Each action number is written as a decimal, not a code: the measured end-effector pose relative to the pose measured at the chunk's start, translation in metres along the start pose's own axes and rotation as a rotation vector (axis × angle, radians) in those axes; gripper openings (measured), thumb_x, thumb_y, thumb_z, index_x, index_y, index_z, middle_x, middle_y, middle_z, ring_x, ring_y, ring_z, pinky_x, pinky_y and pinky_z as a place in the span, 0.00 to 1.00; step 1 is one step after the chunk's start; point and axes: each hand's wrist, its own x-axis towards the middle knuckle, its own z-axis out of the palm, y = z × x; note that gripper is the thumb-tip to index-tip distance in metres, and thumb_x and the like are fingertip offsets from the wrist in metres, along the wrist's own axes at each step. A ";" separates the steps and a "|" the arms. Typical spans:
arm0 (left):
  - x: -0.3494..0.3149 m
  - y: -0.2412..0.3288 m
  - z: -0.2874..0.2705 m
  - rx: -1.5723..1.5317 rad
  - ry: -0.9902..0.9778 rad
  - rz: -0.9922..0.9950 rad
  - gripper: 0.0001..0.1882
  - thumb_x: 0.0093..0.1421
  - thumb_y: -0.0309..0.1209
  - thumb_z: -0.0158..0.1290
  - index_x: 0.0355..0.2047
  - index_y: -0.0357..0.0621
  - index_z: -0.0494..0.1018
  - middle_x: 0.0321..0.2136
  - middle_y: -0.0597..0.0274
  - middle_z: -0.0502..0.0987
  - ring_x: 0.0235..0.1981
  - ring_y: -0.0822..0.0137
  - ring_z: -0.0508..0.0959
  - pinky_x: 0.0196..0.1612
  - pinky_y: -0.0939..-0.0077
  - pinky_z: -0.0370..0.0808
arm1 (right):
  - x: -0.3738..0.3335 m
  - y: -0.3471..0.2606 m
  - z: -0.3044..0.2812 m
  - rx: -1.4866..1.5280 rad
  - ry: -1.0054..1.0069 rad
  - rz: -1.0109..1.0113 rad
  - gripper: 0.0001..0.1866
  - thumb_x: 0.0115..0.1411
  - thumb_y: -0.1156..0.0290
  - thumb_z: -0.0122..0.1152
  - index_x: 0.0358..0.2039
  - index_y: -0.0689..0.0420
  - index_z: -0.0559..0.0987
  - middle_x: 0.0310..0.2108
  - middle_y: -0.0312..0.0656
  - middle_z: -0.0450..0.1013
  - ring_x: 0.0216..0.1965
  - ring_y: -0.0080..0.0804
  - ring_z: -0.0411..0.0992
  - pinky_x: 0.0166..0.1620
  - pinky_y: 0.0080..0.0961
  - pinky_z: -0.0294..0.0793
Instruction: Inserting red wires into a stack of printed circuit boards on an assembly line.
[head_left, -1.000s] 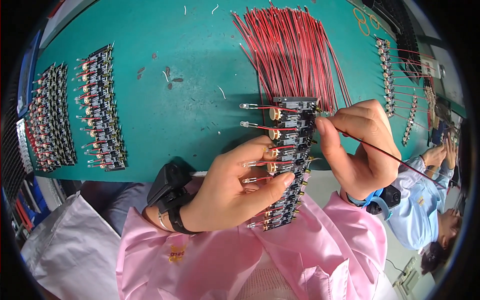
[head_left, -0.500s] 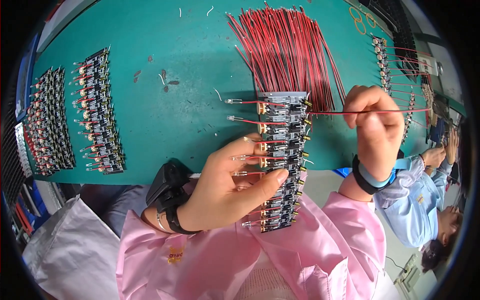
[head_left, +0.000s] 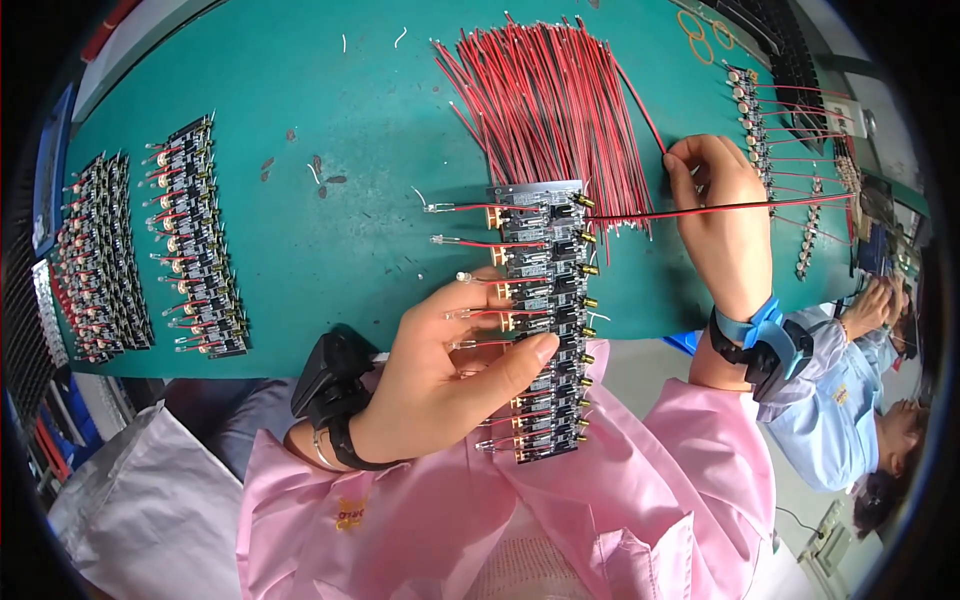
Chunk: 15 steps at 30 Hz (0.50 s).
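My left hand (head_left: 450, 365) is closed around the long edge of a black circuit board panel (head_left: 545, 262), thumb on its face. Small clear-tipped parts on red leads stick out from the panel's left side, and small brass-coloured parts line its right. From its top right end, a red and black wire (head_left: 640, 214) runs off to the right, across my right hand. Beyond the panel lies a large bundle of red and black wires (head_left: 545, 110). At the bundle's right side, my right hand (head_left: 722, 195) pinches one red wire (head_left: 643, 112) between thumb and fingers.
More board panels (head_left: 195, 240) lie on the green mat (head_left: 370, 120) at left, beside a stack of panels (head_left: 100, 255). At right is a panel with wires attached (head_left: 745, 110), near rubber bands (head_left: 700, 40). A co-worker in a blue top (head_left: 845, 415) sits at far right.
My right hand has let go of the wire on the panel and moved up to the bundle, where it now pinches another wire. My left hand still holds the panel, slightly further left in view.
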 end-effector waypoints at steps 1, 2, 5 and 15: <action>0.000 -0.001 0.000 -0.001 -0.003 0.017 0.15 0.52 0.22 0.52 0.40 0.35 0.66 0.38 0.64 0.70 0.35 0.77 0.72 0.35 0.86 0.71 | 0.000 0.000 -0.001 -0.075 0.007 -0.070 0.03 0.53 0.76 0.51 0.26 0.63 0.70 0.20 0.37 0.65 0.22 0.20 0.61 0.25 0.19 0.61; 0.001 -0.002 0.000 -0.003 -0.005 0.035 0.15 0.52 0.22 0.52 0.40 0.35 0.66 0.38 0.64 0.70 0.35 0.77 0.72 0.35 0.86 0.71 | 0.000 0.000 -0.002 -0.077 0.010 -0.069 0.03 0.53 0.76 0.51 0.26 0.63 0.70 0.20 0.37 0.65 0.22 0.20 0.61 0.25 0.19 0.61; 0.001 -0.003 0.000 0.004 -0.004 0.069 0.14 0.52 0.22 0.51 0.40 0.35 0.66 0.37 0.64 0.70 0.35 0.77 0.72 0.35 0.86 0.72 | 0.002 0.001 -0.005 0.047 -0.078 -0.054 0.04 0.51 0.78 0.50 0.24 0.65 0.67 0.21 0.49 0.65 0.22 0.40 0.64 0.26 0.27 0.64; -0.001 -0.002 -0.002 -0.007 0.004 0.052 0.15 0.52 0.23 0.52 0.41 0.35 0.66 0.37 0.63 0.71 0.35 0.76 0.72 0.35 0.85 0.72 | -0.008 0.005 -0.008 0.566 -0.196 0.256 0.07 0.54 0.75 0.49 0.33 0.63 0.70 0.19 0.34 0.64 0.20 0.20 0.60 0.25 0.16 0.59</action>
